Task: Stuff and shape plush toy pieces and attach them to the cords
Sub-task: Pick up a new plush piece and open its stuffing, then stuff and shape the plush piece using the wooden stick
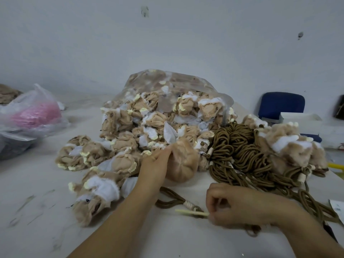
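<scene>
My left hand (155, 164) grips a rounded tan plush piece (183, 162) at the middle of the table, fingers curled on its left side. My right hand (229, 203) pinches a thin pale stick (191, 212) that points left over a brown cord loop (176, 201) with a cream binding. A big heap of tan and white unstuffed plush pieces (130, 127) spills from a clear plastic bag (176, 84) behind my left hand. A tangle of brown cords (242, 151) lies to the right of the held piece.
More tan plush pieces (290, 146) sit at the right behind the cords. A plastic bag holding something pink (33, 112) stands at the far left. A blue chair back (281, 104) shows by the wall at right. The white table (37, 211) is scuffed.
</scene>
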`<action>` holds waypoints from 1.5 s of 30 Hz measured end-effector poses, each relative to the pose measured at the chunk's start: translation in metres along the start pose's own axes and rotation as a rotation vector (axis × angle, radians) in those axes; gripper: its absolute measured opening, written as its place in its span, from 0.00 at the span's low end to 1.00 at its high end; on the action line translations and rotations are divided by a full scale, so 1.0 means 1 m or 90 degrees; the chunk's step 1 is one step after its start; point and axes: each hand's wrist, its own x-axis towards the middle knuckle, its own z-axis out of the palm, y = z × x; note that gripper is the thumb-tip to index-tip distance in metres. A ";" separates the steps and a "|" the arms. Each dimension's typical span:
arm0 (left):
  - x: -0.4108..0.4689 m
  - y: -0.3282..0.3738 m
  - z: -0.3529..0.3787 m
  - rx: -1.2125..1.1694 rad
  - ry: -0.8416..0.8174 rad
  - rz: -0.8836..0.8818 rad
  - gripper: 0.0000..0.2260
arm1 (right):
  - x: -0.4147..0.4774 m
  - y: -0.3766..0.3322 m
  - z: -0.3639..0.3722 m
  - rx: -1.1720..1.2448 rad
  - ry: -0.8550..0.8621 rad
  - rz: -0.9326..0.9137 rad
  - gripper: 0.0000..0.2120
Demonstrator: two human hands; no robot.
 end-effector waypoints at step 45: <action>-0.022 -0.002 0.015 0.098 -0.127 0.282 0.09 | 0.031 -0.005 0.019 -0.034 0.526 -0.070 0.09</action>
